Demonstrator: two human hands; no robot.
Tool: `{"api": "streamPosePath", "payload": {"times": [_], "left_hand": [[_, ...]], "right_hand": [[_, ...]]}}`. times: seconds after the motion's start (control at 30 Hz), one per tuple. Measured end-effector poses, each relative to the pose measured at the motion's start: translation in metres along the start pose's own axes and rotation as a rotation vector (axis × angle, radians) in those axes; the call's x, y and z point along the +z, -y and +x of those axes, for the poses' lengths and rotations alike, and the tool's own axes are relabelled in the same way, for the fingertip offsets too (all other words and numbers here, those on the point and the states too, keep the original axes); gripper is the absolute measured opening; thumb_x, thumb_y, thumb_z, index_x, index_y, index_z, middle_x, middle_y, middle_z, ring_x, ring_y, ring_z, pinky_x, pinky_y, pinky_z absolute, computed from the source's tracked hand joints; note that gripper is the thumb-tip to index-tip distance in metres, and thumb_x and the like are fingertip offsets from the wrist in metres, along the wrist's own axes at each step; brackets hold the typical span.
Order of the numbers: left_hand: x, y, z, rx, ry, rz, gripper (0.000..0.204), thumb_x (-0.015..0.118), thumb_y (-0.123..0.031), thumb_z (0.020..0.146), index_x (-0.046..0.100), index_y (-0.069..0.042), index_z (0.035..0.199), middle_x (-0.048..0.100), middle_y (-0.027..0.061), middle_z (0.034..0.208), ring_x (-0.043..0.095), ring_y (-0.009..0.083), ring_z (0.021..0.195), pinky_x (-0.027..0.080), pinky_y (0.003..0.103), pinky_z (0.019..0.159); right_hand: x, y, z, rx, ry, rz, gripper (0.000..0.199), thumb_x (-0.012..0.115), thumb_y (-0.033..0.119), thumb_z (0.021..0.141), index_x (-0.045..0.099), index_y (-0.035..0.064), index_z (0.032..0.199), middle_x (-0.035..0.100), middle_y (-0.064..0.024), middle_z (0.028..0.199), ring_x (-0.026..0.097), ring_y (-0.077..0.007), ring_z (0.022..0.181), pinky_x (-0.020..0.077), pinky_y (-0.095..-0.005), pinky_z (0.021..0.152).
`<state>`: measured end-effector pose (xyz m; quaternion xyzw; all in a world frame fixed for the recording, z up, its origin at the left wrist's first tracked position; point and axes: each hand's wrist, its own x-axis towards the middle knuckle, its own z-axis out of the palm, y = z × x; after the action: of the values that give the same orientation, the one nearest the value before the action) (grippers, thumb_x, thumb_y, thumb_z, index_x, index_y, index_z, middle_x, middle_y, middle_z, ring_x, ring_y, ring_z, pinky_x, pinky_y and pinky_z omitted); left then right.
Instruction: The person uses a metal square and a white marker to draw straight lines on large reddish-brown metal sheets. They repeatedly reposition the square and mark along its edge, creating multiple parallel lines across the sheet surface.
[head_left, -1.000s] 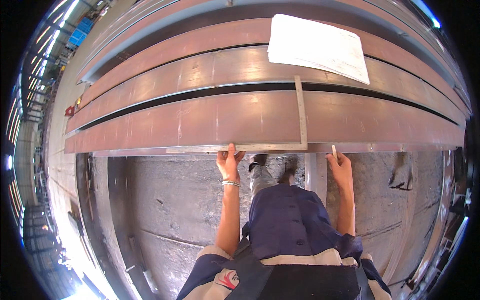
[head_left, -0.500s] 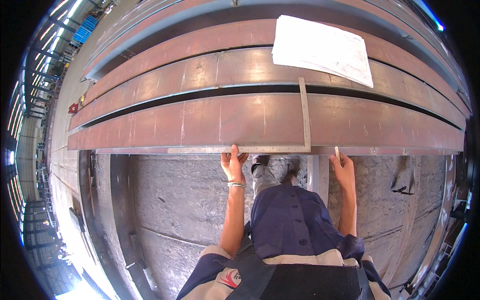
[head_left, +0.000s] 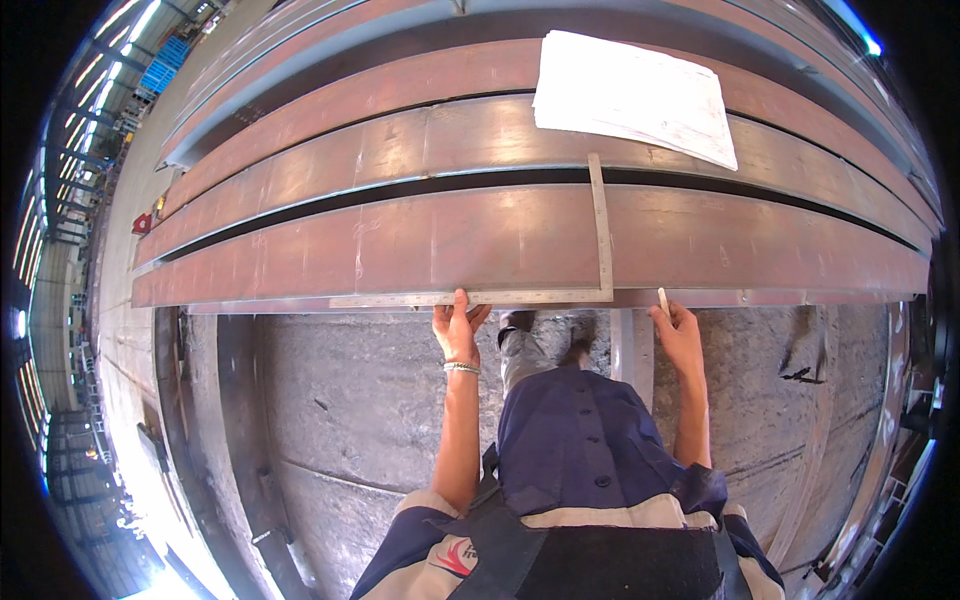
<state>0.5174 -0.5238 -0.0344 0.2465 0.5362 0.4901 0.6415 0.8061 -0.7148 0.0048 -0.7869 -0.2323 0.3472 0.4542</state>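
A steel carpenter's square lies on the nearest rust-brown steel beam. One of its arms runs along the beam's near edge, the other crosses the beam's top face. My left hand is closed on the edge arm, thumb on top, with its other fingers partly hidden under the edge. To the right of the square's corner, my right hand pinches a short pale stick of chalk upright, close to the near edge. Faint chalk lines and marks show across the beam's face.
A stack of white paper sheets rests on the farther beams. More long beams lie behind, with dark gaps between them. Below the near edge are steel supports and a grey floor. A small red object sits by the beams' left ends.
The whole view has shifted a little, so the beams, papers and square appear slightly farther left. Both hands keep their grips, and the chalk stays near the beam's edge.
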Motion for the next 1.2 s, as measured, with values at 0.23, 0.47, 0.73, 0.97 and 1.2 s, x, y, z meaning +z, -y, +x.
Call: {"api": "streamPosePath", "payload": {"times": [0.23, 0.47, 0.73, 0.97, 1.2], "left_hand": [[0.001, 0.002, -0.002, 0.048, -0.006, 0.03, 0.037, 0.066, -0.018, 0.096, 0.052, 0.002, 0.124, 0.06, 0.0135, 0.118, 0.07, 0.0312, 0.093, 0.064, 0.039, 0.078], [-0.003, 0.009, 0.006, 0.017, -0.073, 0.056, 0.037, 0.066, -0.017, 0.096, 0.052, 0.002, 0.124, 0.062, 0.0149, 0.114, 0.069, 0.0295, 0.084, 0.064, 0.039, 0.073], [-0.005, 0.003, 0.002, 0.034, -0.033, 0.091, 0.036, 0.07, -0.022, 0.095, 0.055, -0.003, 0.122, 0.064, 0.0107, 0.111, 0.069, 0.0266, 0.089, 0.063, 0.037, 0.083], [-0.002, 0.001, -0.003, 0.041, -0.02, 0.1, 0.038, 0.069, -0.023, 0.095, 0.053, -0.002, 0.123, 0.064, 0.0119, 0.112, 0.069, 0.0265, 0.088, 0.063, 0.036, 0.082], [0.0, 0.002, -0.005, 0.043, -0.052, 0.1, 0.041, 0.069, -0.025, 0.095, 0.052, 0.0, 0.122, 0.062, 0.0136, 0.114, 0.069, 0.0276, 0.088, 0.062, 0.036, 0.081]], "right_hand": [[-0.007, -0.004, 0.0, 0.09, 0.008, -0.036, 0.034, 0.066, 0.024, 0.094, 0.067, -0.0057, 0.109, 0.058, 0.0019, 0.077, 0.048, -0.0084, 0.07, 0.0402, -0.0276, 0.063], [0.008, -0.004, -0.001, -0.04, -0.198, -0.125, 0.031, 0.066, 0.028, 0.093, 0.062, -0.0021, 0.103, 0.067, -0.0197, 0.084, 0.062, -0.0265, 0.076, 0.0485, -0.0409, 0.073], [0.011, 0.014, -0.007, -0.01, -0.113, -0.109, 0.033, 0.065, 0.028, 0.093, 0.059, -0.0044, 0.089, 0.061, -0.0203, 0.076, 0.058, -0.0315, 0.07, 0.0458, -0.0419, 0.068], [0.011, 0.01, -0.002, 0.025, -0.094, -0.104, 0.033, 0.064, 0.027, 0.093, 0.058, -0.0047, 0.089, 0.058, -0.0159, 0.073, 0.053, -0.0234, 0.07, 0.0442, -0.0387, 0.067], [0.014, 0.019, 0.002, 0.053, -0.092, -0.131, 0.034, 0.064, 0.03, 0.093, 0.058, -0.003, 0.087, 0.057, -0.0186, 0.071, 0.055, -0.0289, 0.068, 0.044, -0.0409, 0.066]]}}
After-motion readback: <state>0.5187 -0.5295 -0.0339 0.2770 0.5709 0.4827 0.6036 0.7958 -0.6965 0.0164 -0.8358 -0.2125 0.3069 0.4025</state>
